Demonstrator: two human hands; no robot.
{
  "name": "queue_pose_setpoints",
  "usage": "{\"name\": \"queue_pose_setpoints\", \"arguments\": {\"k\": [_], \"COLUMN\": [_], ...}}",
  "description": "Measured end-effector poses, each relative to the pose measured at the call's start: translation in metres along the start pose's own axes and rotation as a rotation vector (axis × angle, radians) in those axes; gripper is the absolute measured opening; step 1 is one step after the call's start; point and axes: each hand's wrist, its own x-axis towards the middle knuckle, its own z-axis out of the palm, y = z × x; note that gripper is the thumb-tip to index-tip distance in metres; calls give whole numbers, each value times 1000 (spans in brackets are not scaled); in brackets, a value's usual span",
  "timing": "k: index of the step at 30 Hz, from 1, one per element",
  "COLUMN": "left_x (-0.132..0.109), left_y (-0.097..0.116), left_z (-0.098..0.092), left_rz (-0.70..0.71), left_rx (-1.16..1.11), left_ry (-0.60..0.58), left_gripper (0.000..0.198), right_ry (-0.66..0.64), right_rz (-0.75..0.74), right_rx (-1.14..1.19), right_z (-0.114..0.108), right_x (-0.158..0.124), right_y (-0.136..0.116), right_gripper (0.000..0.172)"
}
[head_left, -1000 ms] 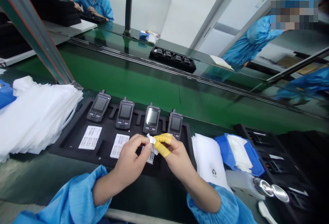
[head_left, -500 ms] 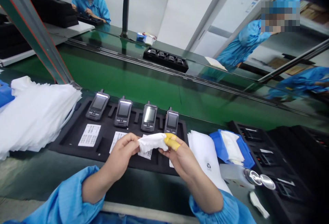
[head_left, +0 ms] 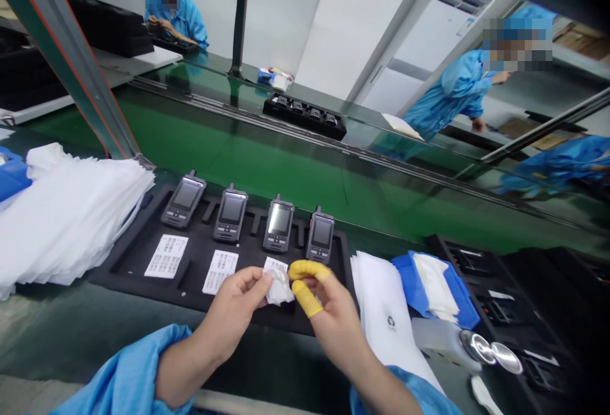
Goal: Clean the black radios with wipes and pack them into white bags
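My left hand [head_left: 236, 307] pinches a crumpled white wipe [head_left: 279, 286] between thumb and fingers. At the wipe's right edge is my right hand [head_left: 328, 304], with yellow finger cots on thumb and forefinger; these two are curved and apart. I cannot tell whether their tips touch the wipe. Behind the hands lies a black foam tray [head_left: 143, 278] holding several handheld radios with screens, among them the nearest one [head_left: 321, 237]. In front of the radios are white label sheets [head_left: 166, 256], one partly hidden by the wipe and hands.
White bags [head_left: 76, 218] are piled at left, and more white sleeves [head_left: 381, 300] lie at right. Beside those are a blue bin [head_left: 405, 281] with white wipes, a bottle with a metal cap [head_left: 476, 346] and another black tray [head_left: 505, 307]. Co-workers in blue are beyond the green conveyor [head_left: 229, 142].
The wipe, stretched between both hands before, is now bunched up in my left hand. My right thumb and forefinger have come apart from their pinch on it.
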Motion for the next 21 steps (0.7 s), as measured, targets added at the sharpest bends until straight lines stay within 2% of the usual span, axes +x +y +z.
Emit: {"name": "queue_pose_setpoints", "arguments": {"k": [2, 3, 5, 7, 9, 10, 12, 15, 18, 21], "left_x": [2, 2, -1, -3, -4, -3, 3, 15, 24, 27], "left_y": [0, 1, 3, 6, 6, 4, -4, -21, -38, -45], "left_z": [2, 3, 4, 2, -3, -6, -13, -19, -20, -19], "left_rz": [-25, -37, -58, -70, -12, 68, 324, 671, 763, 755], "left_rx": [-95, -134, -177, -126, 84, 258, 682, 1227, 1498, 1616], "left_ry": [36, 37, -1, -71, -99, -87, -46, -32, -33, -51], "left_gripper": [29, 30, 32, 34, 37, 39, 38, 33, 43, 63], "right_ry": [149, 175, 138, 90, 77, 81, 93, -12, -103, -149], "right_rz": [-278, -398, -569, -648, -650, -637, -635, -698, -735, -750], "right_rx": [-295, -415, -572, -643, -701, -748, -910, -1118, -1149, -1159], "right_z": [1, 2, 3, 1, -5, -10, -18, -22, -15, -8], "right_x": [-4, -5, -4, 4, 23, 37, 69, 115, 140, 140], "right_y": [4, 6, 12, 17, 20, 21, 22, 25, 32, 41], "right_gripper": [16, 18, 23, 27, 30, 30, 30, 30, 30, 29]}}
